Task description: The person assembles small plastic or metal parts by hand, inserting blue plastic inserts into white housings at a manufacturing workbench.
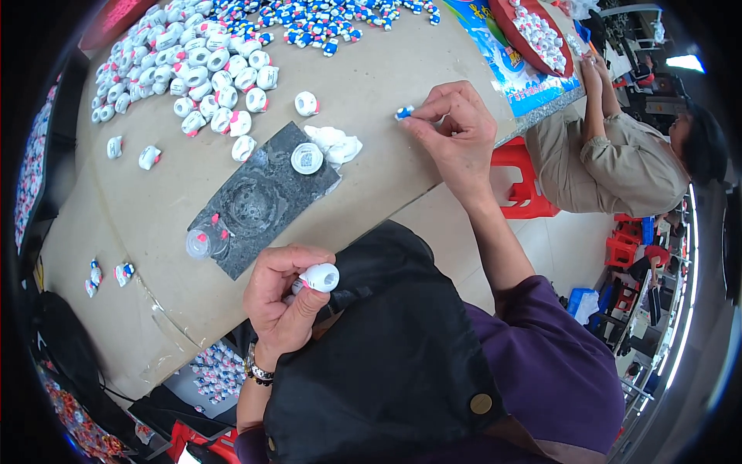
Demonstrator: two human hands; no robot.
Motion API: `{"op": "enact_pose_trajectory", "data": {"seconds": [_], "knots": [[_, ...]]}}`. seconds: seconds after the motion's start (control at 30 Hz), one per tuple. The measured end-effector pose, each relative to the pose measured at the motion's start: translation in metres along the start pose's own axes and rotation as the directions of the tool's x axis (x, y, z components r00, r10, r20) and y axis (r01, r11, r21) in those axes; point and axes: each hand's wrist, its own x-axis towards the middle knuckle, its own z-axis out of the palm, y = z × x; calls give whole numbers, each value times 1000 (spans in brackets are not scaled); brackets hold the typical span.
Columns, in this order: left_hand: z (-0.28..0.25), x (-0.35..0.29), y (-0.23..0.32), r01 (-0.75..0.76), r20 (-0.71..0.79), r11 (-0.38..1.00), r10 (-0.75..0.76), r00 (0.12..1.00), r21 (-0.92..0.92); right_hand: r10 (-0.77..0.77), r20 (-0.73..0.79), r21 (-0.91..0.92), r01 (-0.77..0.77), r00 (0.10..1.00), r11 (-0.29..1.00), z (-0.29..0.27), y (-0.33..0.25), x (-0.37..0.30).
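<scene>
My left hand point(280, 303) grips a small white figurine head point(319, 277) with a pink patch, its round hole facing up and to the right. Between the thumb and fingertips of my right hand point(457, 133) is a small blue and white figurine body point(403, 113), held above the table. Left of the right hand lies a dark grey slab point(255, 203) bearing a small white round cup point(307, 158) and a clear cup point(198, 243) with pink bits. A crumpled white tissue point(334, 145) touches the slab's far end.
White heads point(193, 73) pile up at the far left, blue bodies point(317, 27) beyond them. Two assembled figurines point(124, 272) lie at the left. A red tray point(568, 66) of white pieces sits far right, near a seated person point(618, 166) and a red stool point(525, 185).
</scene>
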Motion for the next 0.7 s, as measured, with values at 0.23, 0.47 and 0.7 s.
{"op": "enact_pose_trajectory", "data": {"seconds": [0.23, 0.47, 0.7], "knots": [[-1, 2, -2, -1, 15, 1000, 1, 1000, -9, 110, 11, 85, -111, 994, 990, -4, 0, 4], [1, 6, -2, -1, 18, 1000, 1, 1000, -8, 181, -65, -19, -183, 981, 983, -31, 2, 8], [0, 6, -1, 13, 42, 1000, -12, 999, -21, -149, 155, -401, 200, 977, 894, -18, -13, 18]]}}
